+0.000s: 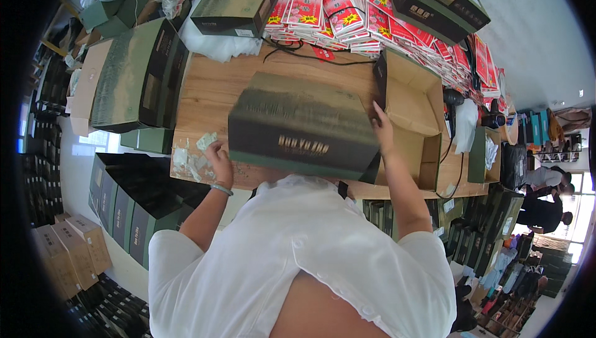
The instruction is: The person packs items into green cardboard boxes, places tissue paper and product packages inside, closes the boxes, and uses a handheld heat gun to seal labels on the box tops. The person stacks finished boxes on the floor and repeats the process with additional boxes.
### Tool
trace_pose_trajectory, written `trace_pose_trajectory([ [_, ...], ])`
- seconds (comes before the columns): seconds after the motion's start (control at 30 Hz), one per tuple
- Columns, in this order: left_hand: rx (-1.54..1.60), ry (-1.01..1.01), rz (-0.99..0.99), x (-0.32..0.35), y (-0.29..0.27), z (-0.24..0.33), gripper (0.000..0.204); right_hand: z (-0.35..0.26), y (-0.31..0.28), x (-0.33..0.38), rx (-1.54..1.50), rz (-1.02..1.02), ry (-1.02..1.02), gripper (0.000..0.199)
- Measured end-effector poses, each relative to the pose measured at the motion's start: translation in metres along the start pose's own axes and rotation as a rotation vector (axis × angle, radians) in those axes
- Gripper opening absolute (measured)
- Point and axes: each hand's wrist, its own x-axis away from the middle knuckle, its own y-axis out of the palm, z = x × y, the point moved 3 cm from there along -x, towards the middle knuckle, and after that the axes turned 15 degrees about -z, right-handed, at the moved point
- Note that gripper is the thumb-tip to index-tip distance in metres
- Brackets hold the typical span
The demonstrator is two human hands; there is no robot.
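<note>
White shirt (310, 257) fills the lower view. Both hands hold a dark green box (304, 124) above the worktop (211, 90): left hand (218, 158) at its left end, right hand (382, 128) at its right end.

White short-sleeved buttoned shirt (298, 257), bare forearms, thin silver bangle (221, 189) at the left wrist

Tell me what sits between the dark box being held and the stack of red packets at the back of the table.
In the head view, mostly bare wooden table separates the dark box from the red packets; only a black cable crosses it.
</note>
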Motion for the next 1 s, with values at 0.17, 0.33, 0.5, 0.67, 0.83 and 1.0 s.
trace_pose_trajectory([
  [0.17,0.666,-0.431,-0.323,-0.007,-0.012,0.108,0.045,0.006,0.040,0.078,-0.227,-0.039,0.508,0.054],
  [0.33,0.087,-0.103,-0.632,-0.021,0.029,0.117,0.068,-0.003,0.110,0.104,0.197,0.039,0.315,0.063],
  [0.5,0.052,-0.054,-0.638,-0.027,0.042,0.094,0.071,0.007,0.116,0.100,0.152,0.025,0.394,0.066],
  [0.67,0.094,-0.287,-0.776,-0.039,0.030,0.078,0.065,-0.018,0.116,0.110,0.080,0.060,0.398,0.067],
  [0.83,0.486,-0.475,-0.772,-0.059,-0.009,0.037,0.069,-0.150,0.107,0.123,0.082,-0.101,0.044,0.068],
  [1.0,0.204,-0.519,-0.566,-0.089,-0.045,0.002,0.062,-0.217,0.145,0.093,0.540,-0.358,-0.313,0.061],
])
